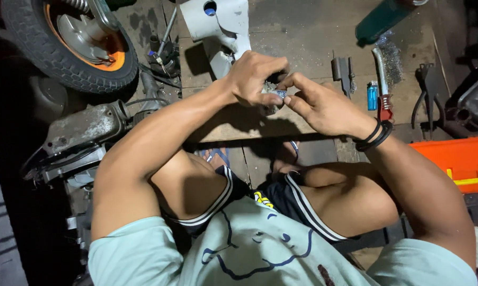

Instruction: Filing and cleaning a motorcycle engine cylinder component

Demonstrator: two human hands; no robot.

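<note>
Roughly mid-frame: small grey metal part (273, 95) pinched between both hands, held in the air just above the near edge of the wooden floor boards (302, 37). Left hand (255, 77) clenched over the top of it, knuckles up, covering most of the part. Right hand (323, 108) closed on its lower side with thumb and forefinger tips; black bands (376, 136) on that wrist.

Handling judgement: looks like cast or machined metal, so stiff, dense for its size, not fragile. Probably greasy given the setting, so slippery under fingertips alone. Best held across the body with a wrapped grip, as the left hand does now; fingertip pinch only for fine turning. Exact shape can't be told, too much hidden by fingers.

Around it, lying on the boards: blue lighter (372, 95) and red-handled tool (384, 103) just right of the right hand, dark pliers (424, 90) further toward the right edge, green bottle (382, 18) at the far edge. White panel piece (223, 26) beyond the left hand. Wheel with orange hub (69, 42) at far left corner. Orange toolbox (456, 159) at right edge.
</note>
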